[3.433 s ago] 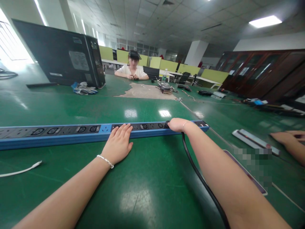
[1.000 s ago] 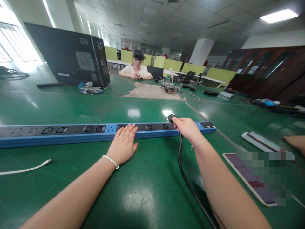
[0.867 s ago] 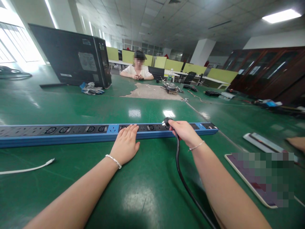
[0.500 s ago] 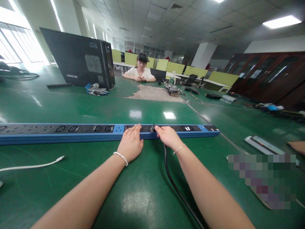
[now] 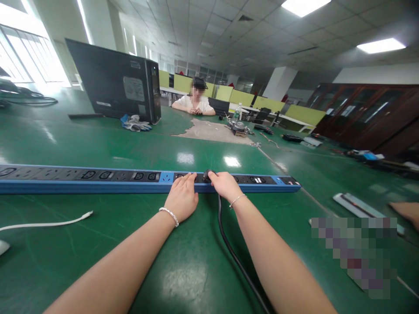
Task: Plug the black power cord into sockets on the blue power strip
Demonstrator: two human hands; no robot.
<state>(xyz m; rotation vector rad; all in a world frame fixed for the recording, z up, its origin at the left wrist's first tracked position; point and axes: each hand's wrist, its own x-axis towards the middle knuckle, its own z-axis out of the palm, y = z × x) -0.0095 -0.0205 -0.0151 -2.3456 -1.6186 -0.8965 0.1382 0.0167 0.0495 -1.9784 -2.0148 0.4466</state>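
A long blue power strip [image 5: 108, 187] with a row of black sockets lies across the green table. My left hand [image 5: 181, 196] rests on it just right of a light-blue socket [image 5: 166, 177], fingers stretched flat over the top and thumb by the near side. Close to its right, my right hand [image 5: 225, 186] is closed in a pinch on a black plug [image 5: 206, 175] at the strip's top face. Whether the plug's pins are in a socket is hidden. From under the right hand a thick black cable [image 5: 229, 246] runs down towards me.
Beyond the strip stand a black computer case [image 5: 121, 83] and a pair of gloves [image 5: 135, 123]. A person [image 5: 194, 102] sits across the table. White cable [image 5: 49, 225] lies at left; a pale long bar [image 5: 356, 207] and a blurred flat item [image 5: 353, 257] lie at right.
My right hand has shifted slightly left with the plug, closer to my left hand. The left hand stays on the strip. The whole view has shifted a little.
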